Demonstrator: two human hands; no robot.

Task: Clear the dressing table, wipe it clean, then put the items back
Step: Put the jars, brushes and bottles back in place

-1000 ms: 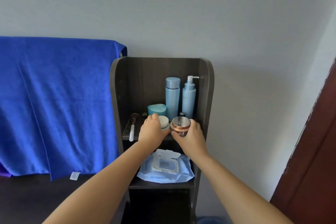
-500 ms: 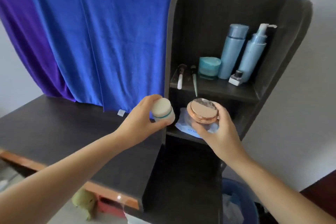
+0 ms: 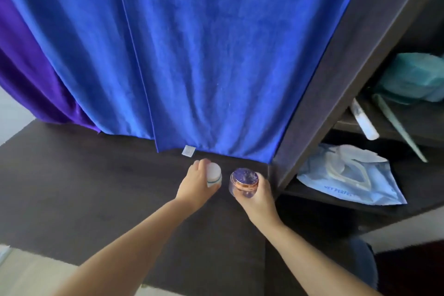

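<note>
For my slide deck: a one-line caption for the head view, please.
Left hand holds a white jar, right hand a rose-gold-lidded jar, over the dark tabletop.

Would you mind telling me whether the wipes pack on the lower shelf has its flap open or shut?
Open. The wipes pack lies flat on the lower shelf with its white flap lifted back from the opening.

Hanging in long folds across most of the view: blue cloth (image 3: 204,55). Peeking out along its left edge: purple cloth (image 3: 31,79). Dangling at the blue hem: small white label (image 3: 188,150).
</note>
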